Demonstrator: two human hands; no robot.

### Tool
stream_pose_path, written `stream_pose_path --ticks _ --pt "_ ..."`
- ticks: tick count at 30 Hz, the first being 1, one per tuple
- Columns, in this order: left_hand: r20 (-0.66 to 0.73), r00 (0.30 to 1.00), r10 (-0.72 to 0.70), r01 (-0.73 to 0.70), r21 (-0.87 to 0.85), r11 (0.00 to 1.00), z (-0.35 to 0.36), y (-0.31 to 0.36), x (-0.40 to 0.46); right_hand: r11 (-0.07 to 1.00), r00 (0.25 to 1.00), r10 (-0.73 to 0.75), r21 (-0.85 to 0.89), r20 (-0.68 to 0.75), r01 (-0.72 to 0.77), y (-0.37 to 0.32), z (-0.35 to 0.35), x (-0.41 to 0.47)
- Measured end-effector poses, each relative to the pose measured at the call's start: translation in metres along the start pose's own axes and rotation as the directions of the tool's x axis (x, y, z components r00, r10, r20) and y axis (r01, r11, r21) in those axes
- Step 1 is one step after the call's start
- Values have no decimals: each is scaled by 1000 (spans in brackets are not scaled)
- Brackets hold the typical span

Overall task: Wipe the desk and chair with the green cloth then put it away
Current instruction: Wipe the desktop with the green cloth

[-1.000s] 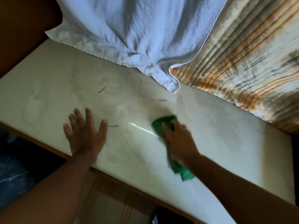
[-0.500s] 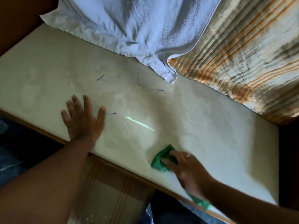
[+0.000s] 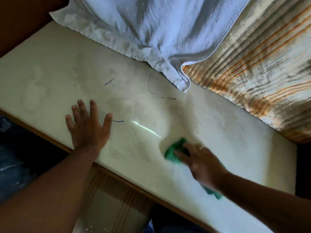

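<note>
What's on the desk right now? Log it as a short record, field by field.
surface: pale desk, blue pen marks on it
left hand: flat on the desk, fingers spread, holding nothing
right hand: pressing the green cloth to the desk near its front edge, blurred
far edge: white towel hanging onto the desk, striped curtain beside it
task stage: wiping the desk

The counter [image 3: 218,132] runs slantwise from the upper left to the lower right of the frame. A towel [image 3: 151,27] hangs over its far edge at top centre, with a curtain [image 3: 252,64] to the towel's right. The left hand [image 3: 87,128] lies flat on the counter at centre left, and the right hand [image 3: 200,163] presses the cloth [image 3: 173,152] onto it at lower centre right.
</note>
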State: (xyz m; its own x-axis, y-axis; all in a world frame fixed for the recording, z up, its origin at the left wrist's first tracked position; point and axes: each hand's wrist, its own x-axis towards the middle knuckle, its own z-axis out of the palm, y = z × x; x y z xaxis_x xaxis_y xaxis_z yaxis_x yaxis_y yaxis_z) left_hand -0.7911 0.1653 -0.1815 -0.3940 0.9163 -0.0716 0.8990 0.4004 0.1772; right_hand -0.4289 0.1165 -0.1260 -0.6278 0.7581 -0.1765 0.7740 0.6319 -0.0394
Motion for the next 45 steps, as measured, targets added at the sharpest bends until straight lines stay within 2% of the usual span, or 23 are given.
stream_pose_path --ticks 3,7,10,13,16,19,21,24,26,29,32,34,38,40,43,45 --pt "-6 1000 -3 3 13 1000 1 0 1 972 971 235 20 -45 -234 21 -7 79" --pt "-21 1000 4 -4 32 999 1 0 1 936 929 352 31 -115 -351 35 -2 162" --pt "-15 1000 1 0 44 999 2 0 1 922 909 387 81 -156 -379 46 -5 200" --pt "-3 1000 -8 8 53 999 0 0 1 944 930 327 93 -167 -315 53 -12 200" --pt "4 1000 -3 3 49 999 -2 0 0 983 974 166 99 -153 -152 62 -10 144" --pt "16 1000 -2 1 58 998 -2 1 2 995 997 32 93 -66 -26 87 -8 93" --pt "20 1000 -7 6 60 998 -1 1 2 995 996 -39 84 -79 46 97 -10 103" --pt "22 1000 -10 8 67 998 -1 2 3 990 972 -97 82 -213 116 87 -11 173" --pt "24 1000 -14 12 70 997 -3 3 2 995 967 -39 74 -253 60 75 -13 233" --pt "37 999 -23 21 71 997 -7 4 2 992 971 121 50 -207 -113 64 -32 308" --pt "50 999 -22 18 79 997 -9 3 1 980 963 198 35 -182 -195 60 -42 321" --pt "60 998 -34 29 79 996 -10 4 0 991 981 135 32 -138 -132 45 -35 282" --pt "77 997 -27 21 74 997 -13 8 1 985 989 -132 106 -72 139 16 -11 163" --pt "96 995 -25 19 59 998 -14 8 -2 982 983 -169 75 -75 175 29 -11 165" --pt "114 993 -16 19 -29 999 -13 3 4 999 989 15 54 -148 -7 43 -28 236" --pt "83 996 14 -9 -60 998 -16 -6 20 987 979 154 66 -134 -146 47 -39 290"
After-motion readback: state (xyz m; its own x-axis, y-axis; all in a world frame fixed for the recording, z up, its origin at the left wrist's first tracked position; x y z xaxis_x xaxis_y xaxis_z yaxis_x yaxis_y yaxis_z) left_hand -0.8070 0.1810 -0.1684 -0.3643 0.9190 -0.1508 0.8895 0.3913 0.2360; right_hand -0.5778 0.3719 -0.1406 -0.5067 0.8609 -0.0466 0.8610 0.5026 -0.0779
